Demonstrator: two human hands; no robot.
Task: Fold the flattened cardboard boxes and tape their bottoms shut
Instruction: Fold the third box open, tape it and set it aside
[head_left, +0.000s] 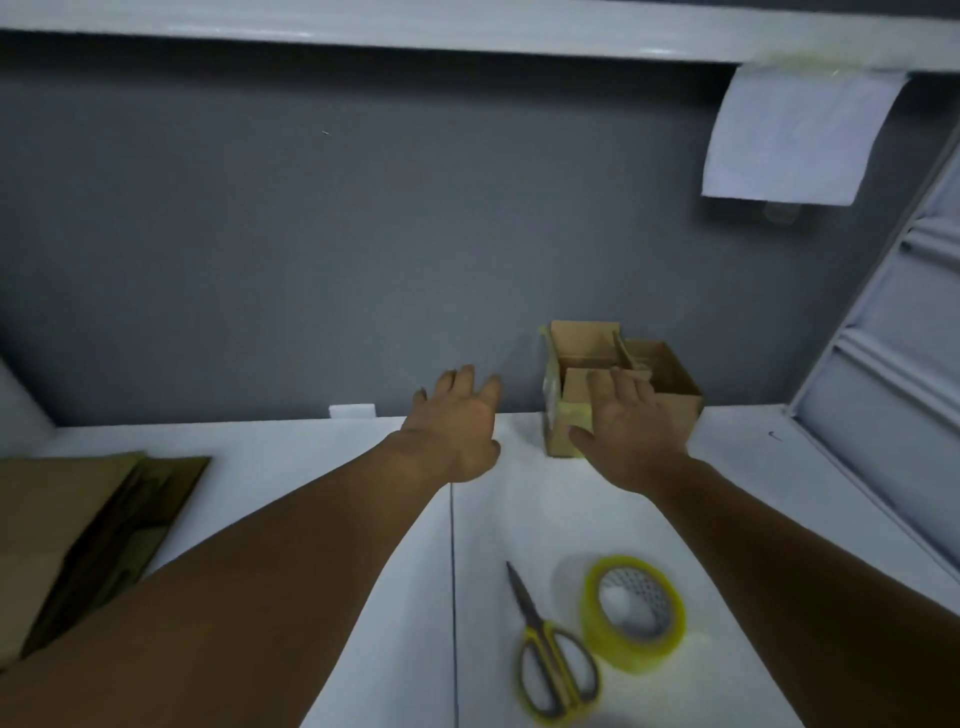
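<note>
The folded boxes (670, 410) are being borne by the counter (260, 447) right of centre; the flattened cardboard (62, 519) at left; scissors (532, 613) just left of the tape roll (613, 649), lower right.

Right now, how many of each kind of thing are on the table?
Scissors: 1
Tape roll: 1
Folded boxes: 2 as far as I can tell; the right hand hides part
Flat cardboard stack: 1, sheets too blurred to count
Total: 5

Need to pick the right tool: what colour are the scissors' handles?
Yellow with grey trim on the scissors; seen best, and only, in the head view.
</note>
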